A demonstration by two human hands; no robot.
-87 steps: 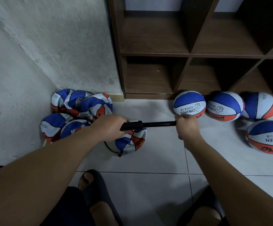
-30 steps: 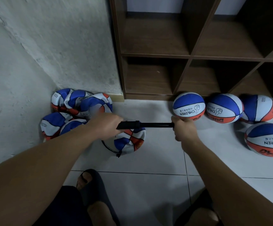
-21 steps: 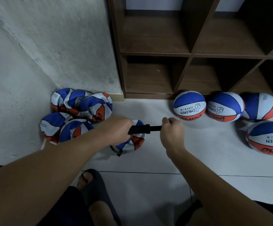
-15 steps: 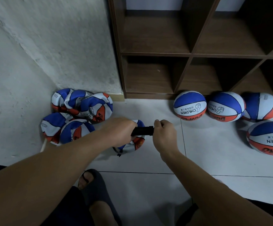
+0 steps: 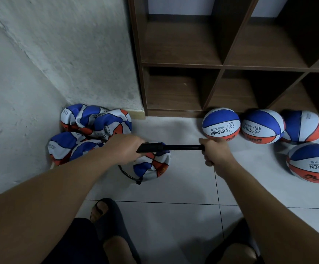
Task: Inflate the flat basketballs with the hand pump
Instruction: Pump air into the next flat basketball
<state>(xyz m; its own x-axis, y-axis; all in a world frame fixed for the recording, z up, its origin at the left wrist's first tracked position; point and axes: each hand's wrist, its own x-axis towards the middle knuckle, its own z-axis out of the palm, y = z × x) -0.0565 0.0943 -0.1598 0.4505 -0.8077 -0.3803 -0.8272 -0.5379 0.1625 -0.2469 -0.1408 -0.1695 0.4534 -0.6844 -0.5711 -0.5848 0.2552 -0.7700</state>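
A black hand pump (image 5: 166, 147) lies level above the floor with its rod drawn far out. My left hand (image 5: 125, 147) grips the pump barrel. My right hand (image 5: 215, 151) grips the handle at the rod's right end. Under the barrel lies a crumpled flat basketball (image 5: 152, 166), blue, white and orange, with a thin black hose (image 5: 127, 173) looping to it. Several more flat basketballs (image 5: 90, 126) are heaped in the wall corner at the left.
Several round inflated basketballs (image 5: 220, 124) sit along the foot of a brown wooden cubby shelf (image 5: 219, 67) and on the white floor tiles (image 5: 174, 216) at the right. A rough white wall (image 5: 40, 73) closes the left. My sandalled feet (image 5: 105, 212) are at the bottom.
Half a second ago the handle was pushed in close to the barrel. My right hand has since pulled it out to the right, and the rod is extended again. My left hand has stayed put.
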